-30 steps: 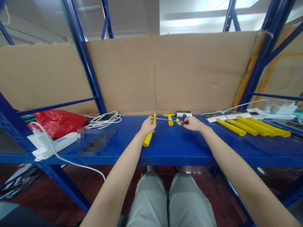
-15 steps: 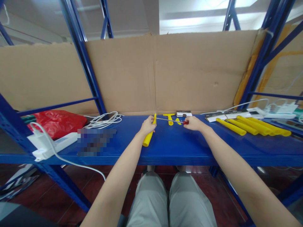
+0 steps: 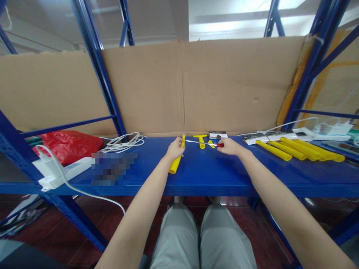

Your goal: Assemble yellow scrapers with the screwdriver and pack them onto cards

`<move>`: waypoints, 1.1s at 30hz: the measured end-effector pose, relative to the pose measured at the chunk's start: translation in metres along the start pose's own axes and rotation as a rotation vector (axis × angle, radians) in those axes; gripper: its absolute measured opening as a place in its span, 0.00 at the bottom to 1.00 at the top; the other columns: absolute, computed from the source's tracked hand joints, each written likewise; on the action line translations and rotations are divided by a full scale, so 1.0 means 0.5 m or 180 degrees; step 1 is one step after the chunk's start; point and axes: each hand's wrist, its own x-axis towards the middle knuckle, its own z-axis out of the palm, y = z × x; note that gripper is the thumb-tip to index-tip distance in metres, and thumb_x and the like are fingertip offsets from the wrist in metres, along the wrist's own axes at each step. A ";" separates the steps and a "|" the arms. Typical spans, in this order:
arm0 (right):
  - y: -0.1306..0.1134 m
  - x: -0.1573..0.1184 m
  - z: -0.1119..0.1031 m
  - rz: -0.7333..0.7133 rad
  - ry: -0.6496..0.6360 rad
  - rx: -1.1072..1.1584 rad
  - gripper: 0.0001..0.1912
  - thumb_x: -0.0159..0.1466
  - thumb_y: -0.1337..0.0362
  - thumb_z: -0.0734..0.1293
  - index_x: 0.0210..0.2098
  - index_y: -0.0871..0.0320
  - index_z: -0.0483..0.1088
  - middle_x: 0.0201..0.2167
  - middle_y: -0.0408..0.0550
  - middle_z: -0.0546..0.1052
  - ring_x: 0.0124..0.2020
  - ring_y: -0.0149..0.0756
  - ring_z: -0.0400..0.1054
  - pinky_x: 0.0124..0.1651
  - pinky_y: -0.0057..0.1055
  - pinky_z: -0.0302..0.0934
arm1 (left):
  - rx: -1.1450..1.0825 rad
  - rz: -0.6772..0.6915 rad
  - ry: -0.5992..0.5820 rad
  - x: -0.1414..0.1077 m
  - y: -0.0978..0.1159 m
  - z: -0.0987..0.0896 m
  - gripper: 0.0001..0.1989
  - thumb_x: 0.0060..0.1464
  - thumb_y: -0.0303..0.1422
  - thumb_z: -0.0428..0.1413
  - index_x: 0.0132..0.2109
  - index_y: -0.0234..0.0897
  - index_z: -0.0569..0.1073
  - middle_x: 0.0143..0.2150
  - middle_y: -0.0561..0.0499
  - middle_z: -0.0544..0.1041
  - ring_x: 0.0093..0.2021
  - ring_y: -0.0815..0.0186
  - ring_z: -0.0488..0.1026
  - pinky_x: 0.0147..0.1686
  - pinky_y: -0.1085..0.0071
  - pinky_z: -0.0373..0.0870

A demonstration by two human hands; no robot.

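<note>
My left hand [image 3: 176,148] is closed around a yellow tubular handle [image 3: 174,166], tilted with its wide end toward me and its narrow top poking out above the fingers. In my right hand [image 3: 228,146] is a screwdriver [image 3: 219,145] with a dark red grip; its long metal shaft points left, and the tip reaches the upper part of the yellow handle. Whether the tip sits in a screw is too small to tell. Behind the shaft lie a yellow T-shaped piece [image 3: 201,142] and a small yellow piece [image 3: 211,143].
Several yellow tubes [image 3: 297,150] lie at the right beside white-and-black packaging [image 3: 269,136]. A small black-and-white box [image 3: 218,135] stands by the cardboard wall [image 3: 146,93]. At left are a red plastic bag [image 3: 70,145], coiled white cable [image 3: 123,142] and a power strip [image 3: 75,168].
</note>
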 end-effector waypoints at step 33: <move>-0.015 -0.004 -0.004 0.0375 0.0028 -0.0351 0.06 0.56 0.65 0.65 0.33 0.57 0.72 0.30 0.50 0.77 0.31 0.38 0.70 0.27 0.27 0.52 | 0.0055 -0.0024 0.0022 -0.002 0.003 -0.001 0.16 0.52 0.23 0.54 0.48 0.38 0.65 0.56 0.44 0.73 0.16 0.78 0.68 0.18 0.78 0.68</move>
